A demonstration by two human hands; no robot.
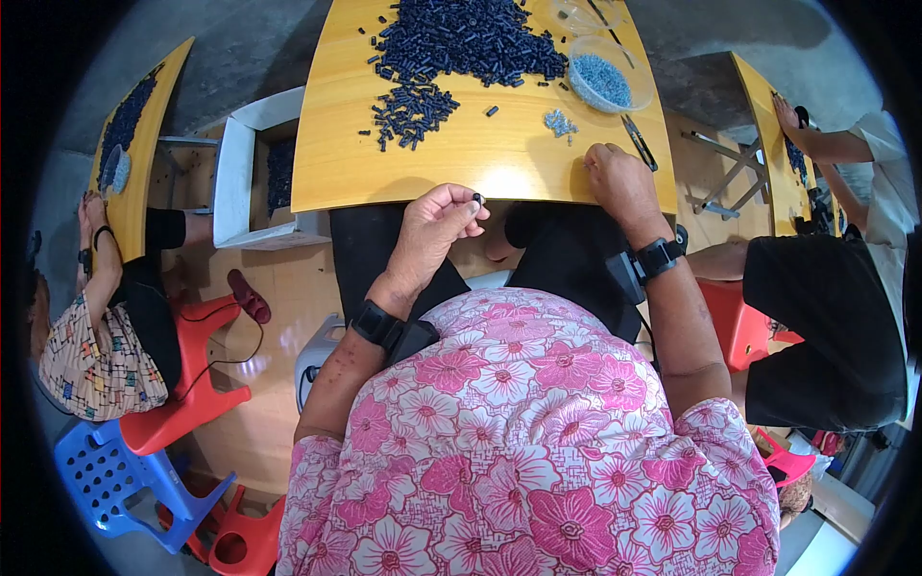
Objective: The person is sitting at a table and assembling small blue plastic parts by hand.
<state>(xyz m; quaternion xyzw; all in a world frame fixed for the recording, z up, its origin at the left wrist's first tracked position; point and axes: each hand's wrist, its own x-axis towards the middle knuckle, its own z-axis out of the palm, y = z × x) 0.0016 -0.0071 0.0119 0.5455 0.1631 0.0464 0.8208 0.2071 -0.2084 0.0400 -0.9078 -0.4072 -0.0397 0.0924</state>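
My left hand [434, 230] is just off the table's near edge, thumb and fingers pinched on a small black cylindrical piece [477, 199]. My right hand [622, 184] rests at the table's front right with its fingers curled together; whatever they hold, if anything, is too small to see. Just beyond it lies a little heap of tiny pale-blue pieces [559, 123]. Black tweezers [639, 143] lie beside that hand. A big pile of dark cylindrical pieces [461, 43] covers the far part of the table, with a smaller cluster [413, 113] nearer to me.
A round plastic tub [601, 77] of tiny blue pieces stands at the yellow table's [336, 154] right side. An open white box [235, 182] is below, left of the table. People work at tables on both sides. Red stools [197, 384] and a blue stool [120, 470] stand at left.
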